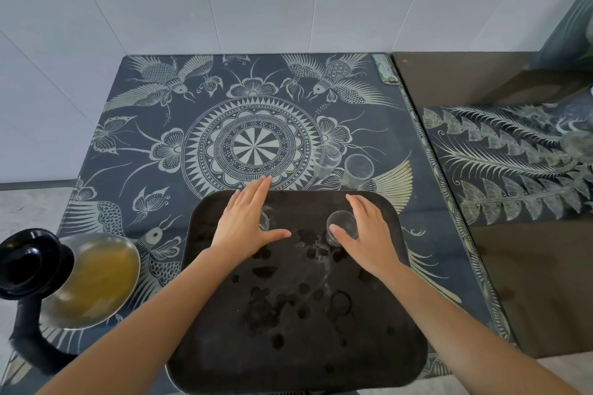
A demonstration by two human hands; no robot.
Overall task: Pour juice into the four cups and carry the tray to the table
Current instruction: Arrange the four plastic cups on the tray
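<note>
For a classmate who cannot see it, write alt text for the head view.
Two bare hands, left hand and right hand, each rest at a clear cup on a dark tray. Two more empty cups stand beyond it; a jug of juice sits left.

Two cups stand behind the tray; jug left.

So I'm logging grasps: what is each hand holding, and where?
Each hand, left and right, wraps a clear cup's side: left cup, right cup.
</note>
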